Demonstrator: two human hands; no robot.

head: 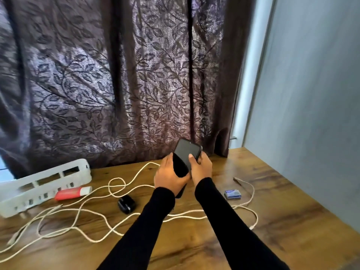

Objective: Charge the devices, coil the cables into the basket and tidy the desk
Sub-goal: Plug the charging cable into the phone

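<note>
- A black slab-shaped smartphone with a dark, unlit screen (pixel 186 155) is held clear of the wood-grain desk top (pixel 272 230), in front of the brown leaf-patterned curtain (pixel 116 84).
- The left hand (pixel 169 175) cups the phone's near end from below and the side, fingers curled round the edge; the right hand (pixel 200 168) grips the right edge, thumb laid on the glass. Both hands are closed on the phone — likely steadying it so that a plug can go in, though the port is hidden.
- The phone's long axis runs away from the person, its far end tilted up and slightly right, screen facing the camera.
- White braided charging cables (pixel 109 193) sprawl in loose loops over the desk, uncoiled; one strand passes just behind the left hand, and I cannot tell whether it is joined to the phone.
- A white slotted plastic basket (pixel 44 184) sits at the left, holding no cable that I can see — the coiling looks undone.
- A small black earbud case (pixel 126 204) lies among the loops.
</note>
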